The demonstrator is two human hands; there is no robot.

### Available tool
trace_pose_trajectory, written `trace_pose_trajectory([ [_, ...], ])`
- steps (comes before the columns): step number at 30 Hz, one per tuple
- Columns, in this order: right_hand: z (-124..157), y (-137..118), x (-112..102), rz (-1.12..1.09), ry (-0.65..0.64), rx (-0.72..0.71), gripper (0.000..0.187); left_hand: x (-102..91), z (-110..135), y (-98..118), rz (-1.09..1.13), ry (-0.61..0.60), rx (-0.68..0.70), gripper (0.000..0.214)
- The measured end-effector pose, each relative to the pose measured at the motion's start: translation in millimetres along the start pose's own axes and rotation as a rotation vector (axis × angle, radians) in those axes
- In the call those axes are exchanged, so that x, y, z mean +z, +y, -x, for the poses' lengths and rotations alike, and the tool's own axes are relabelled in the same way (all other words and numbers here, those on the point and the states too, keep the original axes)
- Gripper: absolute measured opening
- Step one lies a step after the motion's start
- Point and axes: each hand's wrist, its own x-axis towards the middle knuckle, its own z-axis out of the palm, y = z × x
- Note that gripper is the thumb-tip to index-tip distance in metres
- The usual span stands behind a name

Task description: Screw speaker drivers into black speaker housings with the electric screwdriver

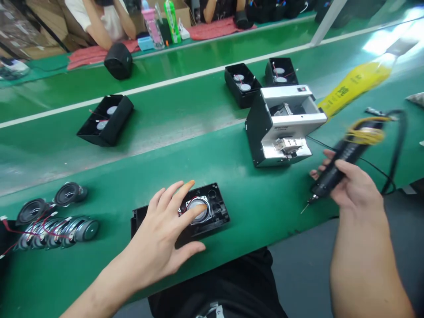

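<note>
My left hand (pixel 165 229) spreads its fingers over a black speaker housing (pixel 220 207) near the bench's front edge. Inside the housing sits a round speaker driver (pixel 198 211), and a fingertip rests over it; part of the housing is hidden under the hand. In my right hand (pixel 356 183) is a black electric screwdriver (pixel 338 163) with a yellow band around its upper end. Its thin bit points down and left, above the bench. Just left of it stands a silver and black screw feeder (pixel 285 128).
Loose speaker drivers (pixel 56 229) with red wires lie at the left. More black housings (pixel 106 121) stand farther back on the green bench (pixel 185 145). Behind the feeder lies a yellow bottle or packet (pixel 354 88). Two people sit across the bench. A dark cable (pixel 395 150) loops at right.
</note>
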Motion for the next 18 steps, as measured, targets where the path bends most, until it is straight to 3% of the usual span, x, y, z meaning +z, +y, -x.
trace_pose_trajectory([
  [4, 12.8, -13.3, -16.0, -0.450, 0.036, -0.057, 0.018, 6.6, 9.5, -13.0, -0.084, -0.076, -0.008, 0.069],
  [7, 12.7, -25.8, -20.8, -0.700, 0.107, -0.068, 0.043, 12.6, 13.5, -22.6, -0.100, -0.073, -0.006, 0.061],
  [10, 16.9, -49.7, -23.3, -0.862, -0.105, -0.087, 0.068, 18.9, 13.7, -29.7, -0.088, -0.039, 0.014, 0.053],
  [13, 29.3, -84.5, -23.7, -0.939, -0.376, -0.237, 0.059, 26.1, 7.3, -31.5, -0.066, 0.016, 0.045, 0.052],
  [18, 34.3, -138.8, -4.2, -1.003, -0.486, -0.325, 0.059, 36.2, -22.8, -13.3, -0.041, 0.074, 0.093, 0.052],
])
